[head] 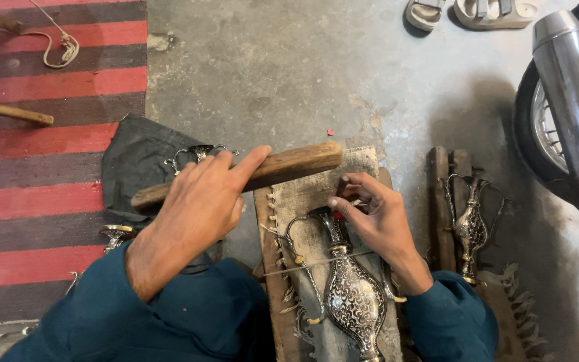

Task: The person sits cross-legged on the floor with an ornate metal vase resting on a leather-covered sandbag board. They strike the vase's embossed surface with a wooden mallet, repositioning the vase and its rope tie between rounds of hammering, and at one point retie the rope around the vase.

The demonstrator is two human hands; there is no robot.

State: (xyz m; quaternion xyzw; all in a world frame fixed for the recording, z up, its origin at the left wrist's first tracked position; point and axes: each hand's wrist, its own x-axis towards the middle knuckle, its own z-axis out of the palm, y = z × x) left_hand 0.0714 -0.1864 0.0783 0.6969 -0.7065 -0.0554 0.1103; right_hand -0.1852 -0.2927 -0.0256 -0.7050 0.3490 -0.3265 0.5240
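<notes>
Head view: motorcycle [571,114] cut off at right edge. Engraved ewer [353,295] lies on a board [289,221] at lower centre, base cut off. Left hand [199,201] grips a wooden stick [289,164]; right hand [376,214] pinches a small tool, mostly hidden, at the ewer's neck.

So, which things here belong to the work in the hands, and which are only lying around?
In use:
- wooden stick, in left hand
- engraved metal jug on work board
- small tool, pinched by right hand, mostly hidden

Lying about:
- second jug
- sandals
- motorcycle wheel
- striped rug
</notes>
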